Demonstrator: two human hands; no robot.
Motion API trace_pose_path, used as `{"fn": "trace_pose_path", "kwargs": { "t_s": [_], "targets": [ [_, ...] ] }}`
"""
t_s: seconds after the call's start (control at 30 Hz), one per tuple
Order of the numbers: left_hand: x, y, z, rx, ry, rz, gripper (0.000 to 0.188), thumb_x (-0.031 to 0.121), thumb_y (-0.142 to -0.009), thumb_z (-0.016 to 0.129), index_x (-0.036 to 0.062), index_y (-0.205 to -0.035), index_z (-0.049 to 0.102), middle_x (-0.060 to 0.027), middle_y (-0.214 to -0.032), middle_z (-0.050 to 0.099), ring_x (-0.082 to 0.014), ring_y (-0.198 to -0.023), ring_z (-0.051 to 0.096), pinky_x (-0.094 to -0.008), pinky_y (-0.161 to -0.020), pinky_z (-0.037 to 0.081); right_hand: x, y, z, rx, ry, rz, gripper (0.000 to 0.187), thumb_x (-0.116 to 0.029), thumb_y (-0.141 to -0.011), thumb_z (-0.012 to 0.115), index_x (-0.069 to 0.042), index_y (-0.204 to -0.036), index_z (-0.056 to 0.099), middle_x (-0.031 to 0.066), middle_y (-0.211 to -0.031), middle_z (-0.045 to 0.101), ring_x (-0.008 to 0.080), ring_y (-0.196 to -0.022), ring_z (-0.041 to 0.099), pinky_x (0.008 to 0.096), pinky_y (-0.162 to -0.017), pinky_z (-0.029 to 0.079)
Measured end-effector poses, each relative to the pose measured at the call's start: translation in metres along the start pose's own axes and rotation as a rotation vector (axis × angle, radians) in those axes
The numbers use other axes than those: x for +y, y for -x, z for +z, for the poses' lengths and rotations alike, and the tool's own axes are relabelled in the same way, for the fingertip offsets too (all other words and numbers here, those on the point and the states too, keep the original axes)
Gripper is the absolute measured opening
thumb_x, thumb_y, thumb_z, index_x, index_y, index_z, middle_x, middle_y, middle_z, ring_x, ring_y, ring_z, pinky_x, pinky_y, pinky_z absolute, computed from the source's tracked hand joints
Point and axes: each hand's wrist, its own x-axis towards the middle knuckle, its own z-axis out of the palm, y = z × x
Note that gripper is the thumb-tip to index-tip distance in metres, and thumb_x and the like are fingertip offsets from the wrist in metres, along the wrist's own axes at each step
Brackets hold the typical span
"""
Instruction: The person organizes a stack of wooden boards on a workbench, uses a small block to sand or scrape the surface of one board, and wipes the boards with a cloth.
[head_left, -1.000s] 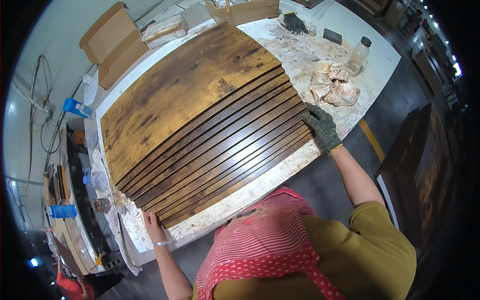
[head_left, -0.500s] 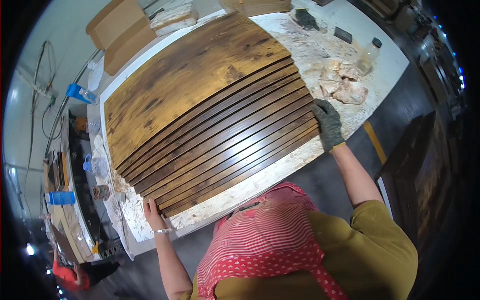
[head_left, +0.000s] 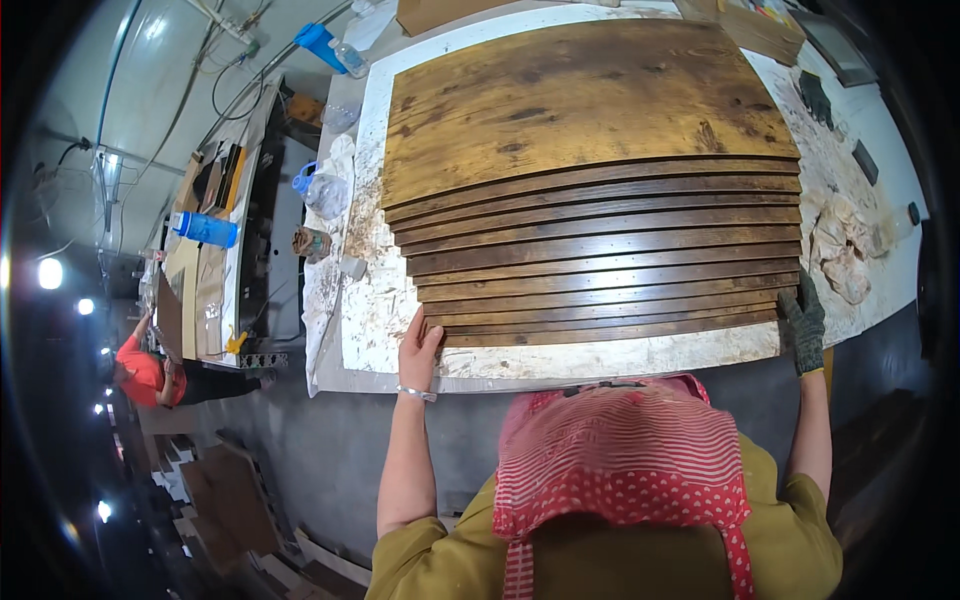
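A: What stands farthest left?

B: A person in a red top point(head_left: 150, 378), holding a brown panel point(head_left: 168, 318). Next comes a blue bottle point(head_left: 205, 229), then a small jar point(head_left: 312, 242) and a clear jug point(head_left: 327, 195) with a blue handle, both by the left side of a stained white surface point(head_left: 372, 320).

A: And the left hand point(head_left: 420, 350)?

B: Bare, with a bracelet point(head_left: 417, 394) at the wrist. It touches the near left corner of the stack of boards point(head_left: 600, 90); I cannot tell whether its grip is clamped there.

A: How does the stack lie?

B: Flat in the middle of the surface, fanned in steps, the lower boards jutting toward the person (light glares off the middle ones).

A: The right hand point(head_left: 805, 325)?

B: Gloved, against the near right corner; its grip is partly hidden, so I cannot tell there either. Beyond it lie a dark glove point(head_left: 815, 98), a crumpled cloth point(head_left: 842, 250) and a dark block point(head_left: 865, 162).
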Motion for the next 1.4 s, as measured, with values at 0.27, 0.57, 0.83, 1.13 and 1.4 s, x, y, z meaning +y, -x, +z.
{"fn": "trace_pose_path", "kwargs": {
  "t_s": [0.27, 0.57, 0.83, 1.13, 1.4],
  "targets": [
    [-0.016, -0.012, 0.006, 0.045, -0.157, 0.043, 0.057, 0.008, -0.083, 0.061, -0.0052, -0.132, 0.036, -0.0152, -0.120, 0.053, -0.0199, -0.104, 0.053, -0.0302, -0.088, 0.044, -0.066, 0.008, -0.009, -0.129, 0.038, 0.187, 0.050, -0.015, -0.076, 0.065, 0.003, -0.120, 0.050, 0.0081, -0.101, 0.058, 0.0134, -0.086, 0.053, 0.0276, -0.072, 0.048],
    [-0.011, -0.013, 0.005, -0.018, -0.355, 0.142, 0.061, -0.001, -0.079, 0.057, -0.0039, -0.134, 0.030, -0.0144, -0.124, 0.048, -0.0198, -0.107, 0.049, -0.0286, -0.093, 0.039, -0.059, 0.005, -0.011, -0.054, -0.049, 0.178, 0.052, -0.022, -0.070, 0.074, 0.002, -0.114, 0.057, 0.0141, -0.105, 0.063, 0.0206, -0.096, 0.059, 0.0304, -0.086, 0.045],
    [-0.005, -0.013, 0.006, -0.012, -0.260, 0.094, 0.062, -0.003, -0.078, 0.059, -0.0039, -0.133, 0.032, -0.0141, -0.118, 0.052, -0.0195, -0.102, 0.053, -0.0283, -0.086, 0.044, -0.065, 0.002, -0.009, -0.039, 0.037, 0.139, 0.048, -0.024, -0.070, 0.073, 0.001, -0.109, 0.060, 0.0161, -0.104, 0.063, 0.0257, -0.095, 0.059, 0.0322, -0.085, 0.045],
    [0.014, -0.007, -0.001, -0.062, -0.444, 0.040, 0.057, 0.009, -0.078, 0.066, -0.0034, -0.128, 0.039, -0.0160, -0.114, 0.056, -0.0221, -0.101, 0.056, -0.0310, -0.083, 0.047, -0.044, -0.014, -0.035, -0.258, 0.429, -0.484, 0.029, -0.010, -0.078, 0.057, -0.004, -0.106, 0.058, 0.0192, -0.101, 0.060, 0.0369, -0.089, 0.057, 0.0405, -0.081, 0.046],
    [0.048, -0.062, -0.027, 0.059, -0.202, 0.026, 0.055, 0.041, -0.093, 0.044, 0.0074, -0.135, 0.037, -0.0071, -0.126, 0.052, -0.0180, -0.107, 0.052, -0.0331, -0.086, 0.043, -0.044, -0.087, -0.042, -0.051, -0.388, 0.073, 0.040, -0.030, -0.088, 0.057, -0.005, -0.119, 0.056, 0.0028, -0.110, 0.060, 0.0134, -0.097, 0.054, 0.0271, -0.086, 0.042]
  ]
}}
